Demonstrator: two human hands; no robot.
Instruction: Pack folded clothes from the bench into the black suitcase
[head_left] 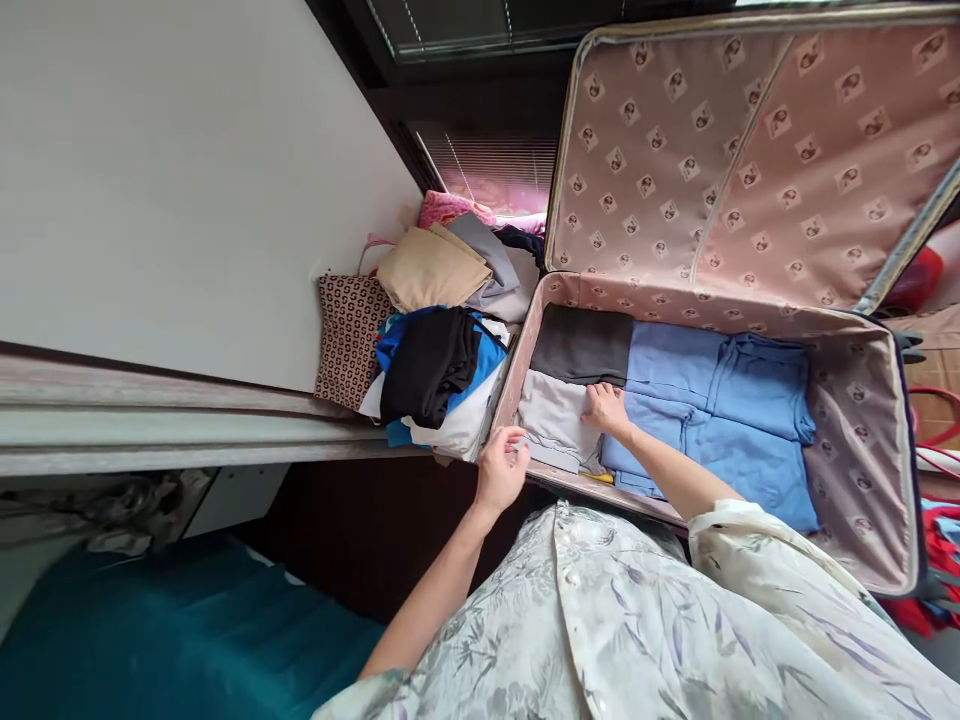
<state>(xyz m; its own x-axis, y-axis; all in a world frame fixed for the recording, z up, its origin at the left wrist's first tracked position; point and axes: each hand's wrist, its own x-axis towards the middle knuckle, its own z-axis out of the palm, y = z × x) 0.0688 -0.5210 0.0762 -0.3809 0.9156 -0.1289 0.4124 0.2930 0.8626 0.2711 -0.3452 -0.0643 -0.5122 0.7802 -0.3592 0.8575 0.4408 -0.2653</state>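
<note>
In the head view, a large open suitcase (570, 290) lies in front of me, lined with pink patterned fabric. My right hand (606, 408) rests on the right edge of a light grey folded garment (555, 405), its fingers out. At the suitcase's front left corner is my left hand (502, 470), fingers loosely curled and apart, with nothing visible in them. A dark grey folded garment (581, 343) sits behind the light one. Several blue folded garments (761, 465) fill the middle. A flat light grey piece (553, 456) and a bit of yellow (602, 477) show along the front.
Left of the suitcase, clothes are piled: a black garment (424, 368), a beige folded one (433, 268), and a brown patterned cushion-like item (349, 335). The raised lid (750, 150) stands behind. A white wall (172, 190) bounds the left; teal fabric (187, 630) lies below.
</note>
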